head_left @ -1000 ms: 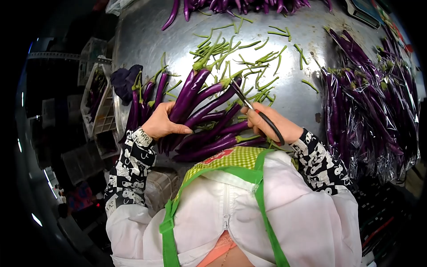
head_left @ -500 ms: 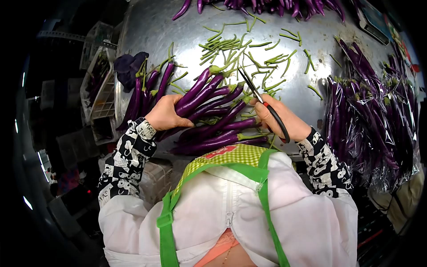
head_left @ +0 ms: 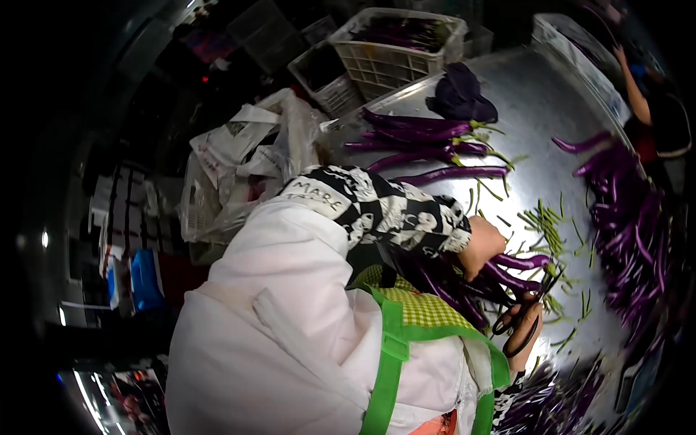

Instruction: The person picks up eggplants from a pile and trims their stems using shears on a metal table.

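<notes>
My left hand is closed around long purple eggplants, whose green stem ends point toward the table's middle. In my right hand is a pair of scissors, with its blades close to the stem ends. Whether the blades touch a stem I cannot tell. More loose eggplants lie between my apron and my left forearm, partly hidden by the sleeve. Several cut green stems are scattered on the metal table beyond my hands.
A row of eggplants lies near a dark cloth. A big eggplant pile covers the far side; bagged eggplants lie beyond my right hand. White crates stand past the table edge. Another person's arm shows at upper right.
My head has turned left, so the view has swung and crates and bags beside the table show. My left hand still holds eggplants, my right hand the scissors.
</notes>
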Demonstrator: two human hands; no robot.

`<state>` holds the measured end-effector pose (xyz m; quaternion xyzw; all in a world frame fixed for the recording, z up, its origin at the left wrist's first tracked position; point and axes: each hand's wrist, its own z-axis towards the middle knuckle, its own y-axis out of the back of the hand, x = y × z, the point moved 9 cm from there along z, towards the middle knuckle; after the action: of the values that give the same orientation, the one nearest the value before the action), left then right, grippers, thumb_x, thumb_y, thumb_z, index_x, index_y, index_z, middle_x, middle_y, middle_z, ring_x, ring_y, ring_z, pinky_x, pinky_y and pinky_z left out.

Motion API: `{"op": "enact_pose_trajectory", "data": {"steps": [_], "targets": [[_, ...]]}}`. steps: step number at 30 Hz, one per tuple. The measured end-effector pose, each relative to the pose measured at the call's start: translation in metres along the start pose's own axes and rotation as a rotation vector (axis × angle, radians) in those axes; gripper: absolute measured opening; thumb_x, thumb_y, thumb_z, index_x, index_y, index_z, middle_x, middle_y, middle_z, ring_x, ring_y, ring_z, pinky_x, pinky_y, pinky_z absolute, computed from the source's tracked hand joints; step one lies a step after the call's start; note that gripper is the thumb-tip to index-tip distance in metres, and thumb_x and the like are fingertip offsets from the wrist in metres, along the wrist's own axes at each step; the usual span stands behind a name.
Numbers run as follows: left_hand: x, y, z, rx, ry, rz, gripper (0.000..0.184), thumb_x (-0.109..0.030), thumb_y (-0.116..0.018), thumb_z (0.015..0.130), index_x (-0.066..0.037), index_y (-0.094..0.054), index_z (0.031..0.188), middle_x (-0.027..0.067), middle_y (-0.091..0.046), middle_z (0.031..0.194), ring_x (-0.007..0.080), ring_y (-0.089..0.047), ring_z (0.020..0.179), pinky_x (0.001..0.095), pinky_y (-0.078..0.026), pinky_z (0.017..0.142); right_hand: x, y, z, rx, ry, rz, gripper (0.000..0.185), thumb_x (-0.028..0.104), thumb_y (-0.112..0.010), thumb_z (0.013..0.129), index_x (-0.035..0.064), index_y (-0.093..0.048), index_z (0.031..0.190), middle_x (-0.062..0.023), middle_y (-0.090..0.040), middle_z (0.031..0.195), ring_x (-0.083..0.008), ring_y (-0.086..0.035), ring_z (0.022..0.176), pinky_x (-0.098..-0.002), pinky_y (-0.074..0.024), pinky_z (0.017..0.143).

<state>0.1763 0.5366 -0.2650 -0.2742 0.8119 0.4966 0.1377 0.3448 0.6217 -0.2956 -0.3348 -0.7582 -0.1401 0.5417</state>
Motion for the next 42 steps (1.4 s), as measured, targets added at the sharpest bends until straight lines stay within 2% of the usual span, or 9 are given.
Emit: {"op": "enact_pose_trajectory", "data": {"steps": [10, 14, 16, 22, 24, 26, 30, 33, 42], "targets": [[-0.01, 0.0, 0.009, -0.013, -0.023, 0.087, 0.041, -0.025, -0.084, 0.053, -0.004, -0.07, 0.085, 0.0127, -0.069, 0.084, 0.0303, -0.067, 0.087, 0.0402, -0.052, 0.077, -0.021, 0.061, -0.032, -0.404, 0.034, -0.398, 0.029, 0.033, -0.046, 0.102, 0.0066, -0.055, 0.099, 0.0052, -0.037, 0.065, -0.0033, -0.031, 0.051, -0.0211, -0.0255, 0.046], [-0.004, 0.01, 0.012, -0.03, 0.019, -0.118, 0.054, -0.029, -0.089, 0.054, -0.003, -0.068, 0.097, 0.0124, -0.069, 0.092, 0.03, -0.066, 0.093, 0.0387, -0.051, 0.081, -0.032, 0.152, -0.05, -0.579, 0.344, -1.149, 0.041, 0.037, -0.052, 0.098, -0.0026, -0.054, 0.106, -0.0169, -0.062, 0.079, -0.0334, -0.059, 0.07, -0.0407, -0.0441, 0.062], [0.0, 0.019, 0.015, -0.1, 0.035, -0.332, 0.061, -0.027, -0.092, 0.053, -0.002, -0.067, 0.103, 0.0144, -0.069, 0.094, 0.0275, -0.067, 0.092, 0.0366, -0.051, 0.081, -0.047, 0.184, -0.068, -0.689, -0.232, -1.399, 0.048, 0.039, -0.056, 0.095, -0.0013, -0.048, 0.121, -0.0262, -0.064, 0.098, -0.0438, -0.061, 0.094, -0.0469, -0.0475, 0.075], [-0.006, 0.03, 0.032, -0.214, -0.08, -1.255, 0.055, -0.002, -0.088, 0.057, 0.0, -0.064, 0.106, 0.0087, -0.069, 0.092, 0.0182, -0.065, 0.083, 0.0348, -0.055, 0.073, -0.024, 0.162, -0.091, -0.422, -0.486, -1.795, 0.064, 0.025, -0.072, 0.078, 0.0033, -0.046, 0.132, -0.0241, -0.059, 0.121, -0.0314, -0.063, 0.104, -0.0472, -0.0467, 0.095], [-0.011, 0.029, 0.039, -0.238, -0.092, -1.412, 0.047, 0.002, -0.084, 0.062, -0.001, -0.063, 0.103, 0.0084, -0.067, 0.089, 0.0176, -0.066, 0.081, 0.0338, -0.056, 0.072, -0.039, 0.178, -0.074, -0.461, -0.154, -1.153, 0.081, 0.05, -0.068, 0.079, 0.0057, -0.039, 0.141, -0.02, -0.053, 0.135, -0.0338, -0.043, 0.132, -0.0558, -0.0129, 0.116], [-0.026, 0.027, 0.044, -0.248, -0.106, -1.522, 0.044, 0.003, -0.083, 0.063, 0.0, -0.062, 0.101, 0.0087, -0.067, 0.088, 0.0179, -0.066, 0.081, 0.0344, -0.056, 0.072, -0.03, 0.152, -0.053, -0.481, 0.256, -0.748, 0.062, 0.037, -0.056, 0.095, 0.0074, -0.033, 0.145, -0.021, -0.055, 0.128, -0.0351, -0.057, 0.115, -0.0423, -0.0474, 0.092], [-0.058, 0.029, 0.041, -0.333, -0.186, -1.593, 0.046, -0.001, -0.083, 0.065, 0.003, -0.06, 0.104, 0.0092, -0.067, 0.088, 0.0174, -0.065, 0.077, 0.0348, -0.055, 0.071, 0.019, 0.01, -0.016, -0.28, -0.068, 0.29, 0.063, 0.025, -0.048, 0.099, 0.0035, -0.017, 0.149, -0.0179, -0.056, 0.123, -0.0285, -0.06, 0.111, -0.0364, -0.0517, 0.09], [-0.062, 0.001, 0.055, -0.22, -0.116, -1.353, 0.042, -0.013, -0.074, 0.078, 0.001, -0.057, 0.114, 0.0057, -0.065, 0.09, 0.0142, -0.061, 0.078, 0.0314, -0.052, 0.071, 0.005, -0.028, -0.002, -0.076, -0.015, 0.084, 0.052, 0.018, -0.066, 0.088, -0.0029, -0.047, 0.131, -0.0113, -0.06, 0.114, -0.0189, -0.061, 0.094, -0.0302, -0.0507, 0.082], [-0.055, 0.004, 0.023, 0.047, -0.113, -1.727, 0.069, -0.004, -0.054, 0.087, 0.001, -0.021, 0.147, 0.0209, -0.044, 0.141, 0.0273, -0.053, 0.12, 0.0377, -0.049, 0.094, 0.02, -0.044, 0.001, 0.201, 0.006, 0.571, 0.036, 0.021, -0.067, 0.091, 0.0013, -0.052, 0.117, -0.0071, -0.062, 0.099, -0.0155, -0.065, 0.079, -0.027, -0.0546, 0.068]]}}
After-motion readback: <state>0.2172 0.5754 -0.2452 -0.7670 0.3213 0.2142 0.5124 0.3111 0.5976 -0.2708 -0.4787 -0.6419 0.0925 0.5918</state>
